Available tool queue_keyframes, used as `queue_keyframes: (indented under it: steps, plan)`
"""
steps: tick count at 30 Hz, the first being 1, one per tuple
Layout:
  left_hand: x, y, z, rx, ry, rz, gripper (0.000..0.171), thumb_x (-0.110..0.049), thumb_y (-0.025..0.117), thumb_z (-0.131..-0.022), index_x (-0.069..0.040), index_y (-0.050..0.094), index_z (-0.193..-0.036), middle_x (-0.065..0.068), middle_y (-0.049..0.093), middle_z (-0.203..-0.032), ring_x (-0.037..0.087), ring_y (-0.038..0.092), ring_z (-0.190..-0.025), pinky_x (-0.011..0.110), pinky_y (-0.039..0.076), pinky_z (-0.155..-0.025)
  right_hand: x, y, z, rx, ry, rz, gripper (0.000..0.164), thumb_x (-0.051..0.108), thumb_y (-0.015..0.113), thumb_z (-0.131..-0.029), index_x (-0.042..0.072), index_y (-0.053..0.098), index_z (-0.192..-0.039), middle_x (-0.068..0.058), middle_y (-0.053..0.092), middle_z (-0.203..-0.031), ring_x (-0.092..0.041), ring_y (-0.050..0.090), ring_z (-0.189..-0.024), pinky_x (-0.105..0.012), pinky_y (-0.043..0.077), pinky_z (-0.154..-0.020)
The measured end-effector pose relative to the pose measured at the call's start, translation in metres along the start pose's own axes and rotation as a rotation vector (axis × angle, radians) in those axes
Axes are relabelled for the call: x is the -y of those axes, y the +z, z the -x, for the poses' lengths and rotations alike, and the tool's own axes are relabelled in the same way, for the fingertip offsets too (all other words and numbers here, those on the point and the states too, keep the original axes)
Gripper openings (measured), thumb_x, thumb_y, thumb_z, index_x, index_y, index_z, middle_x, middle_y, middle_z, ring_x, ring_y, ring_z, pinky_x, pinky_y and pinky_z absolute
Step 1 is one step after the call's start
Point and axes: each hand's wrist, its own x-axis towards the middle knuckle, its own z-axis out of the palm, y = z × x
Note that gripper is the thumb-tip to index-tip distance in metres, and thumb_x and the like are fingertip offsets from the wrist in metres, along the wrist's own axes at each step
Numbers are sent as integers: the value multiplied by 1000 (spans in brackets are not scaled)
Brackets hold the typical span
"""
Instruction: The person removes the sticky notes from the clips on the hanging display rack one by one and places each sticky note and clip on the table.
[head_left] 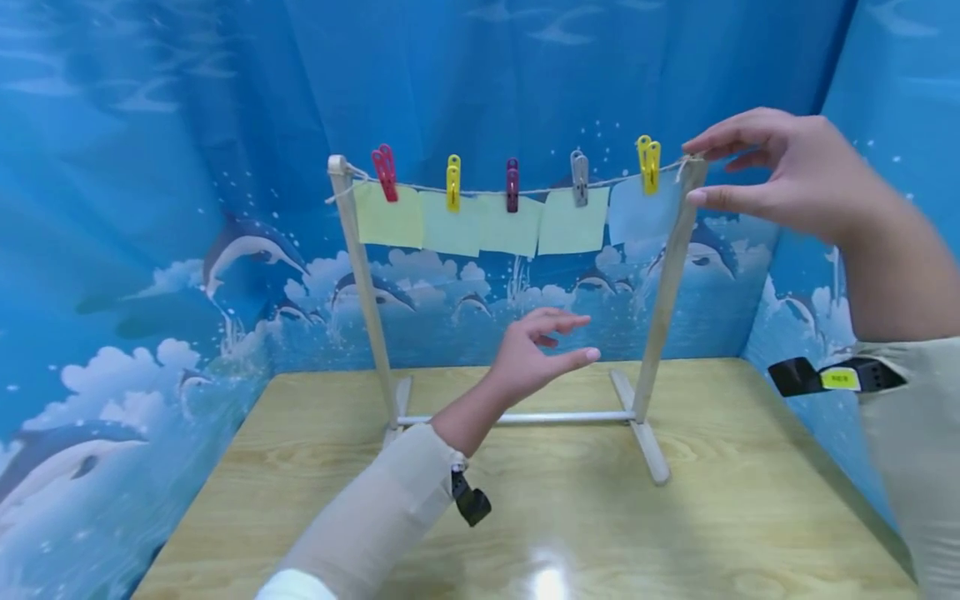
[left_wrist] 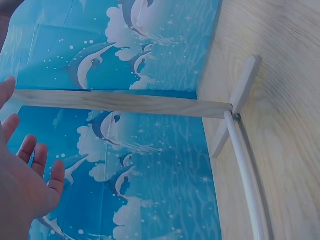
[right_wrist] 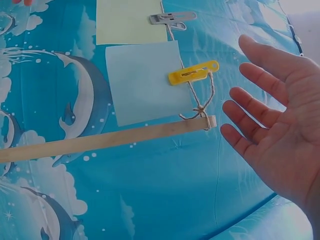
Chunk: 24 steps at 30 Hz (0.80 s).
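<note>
In head view, the left hand [head_left: 536, 358] at five o'clock and right hand [head_left: 787, 179] at two are empty, fingers loosely spread; right wrist view alone shows a gap between right hand and knotted beige string [right_wrist: 200, 108]. At twelve, five coloured plastic clips [head_left: 512, 185] pin five square papers [head_left: 573, 221]. Wood-grain table [head_left: 570, 517]; blue dolphin-print curtains [head_left: 517, 75] beyond.
</note>
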Motion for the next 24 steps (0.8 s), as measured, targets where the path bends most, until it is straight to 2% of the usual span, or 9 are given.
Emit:
queue_keyframes:
  steps: [5,10,15,19,24]
  plan:
    - [-8,4,-14,10,-22,60,43,-35,77,-86,-23,68,-125,-11,59,-125,8,55,-111,30,52,-90,0,-4,-11,4,22,-35,47,11,76,-86,6,62,-130,-2,53,-128,-5,51,-102,0,42,-73]
    - [-12,12,-26,21,-66,139,43,-37,76,-86,-26,67,-126,-14,58,-126,4,54,-111,26,52,-89,0,-6,-20,24,53,-41,47,15,76,-87,10,62,-131,-6,54,-131,1,54,-98,0,42,-72]
    - [-15,20,-36,-12,-119,193,40,-35,77,-85,-27,69,-123,-17,60,-123,8,57,-107,25,53,-83,-1,-8,-28,60,115,-73,48,19,75,-87,12,61,-133,-4,54,-126,-4,54,-99,-1,42,-71]
    - [-18,27,-44,-38,-162,230,39,-34,78,-84,-29,69,-121,-17,63,-117,7,58,-105,27,56,-77,-2,-10,-33,82,180,-33,51,26,75,-87,14,59,-135,-7,55,-124,-10,52,-100,-2,43,-70]
    - [-20,35,-53,-87,-223,311,36,-31,80,-82,-30,72,-117,-16,67,-109,5,61,-102,27,56,-78,-4,-11,-41,115,229,-9,55,30,73,-88,12,57,-137,-11,57,-125,-12,52,-100,-6,46,-74]
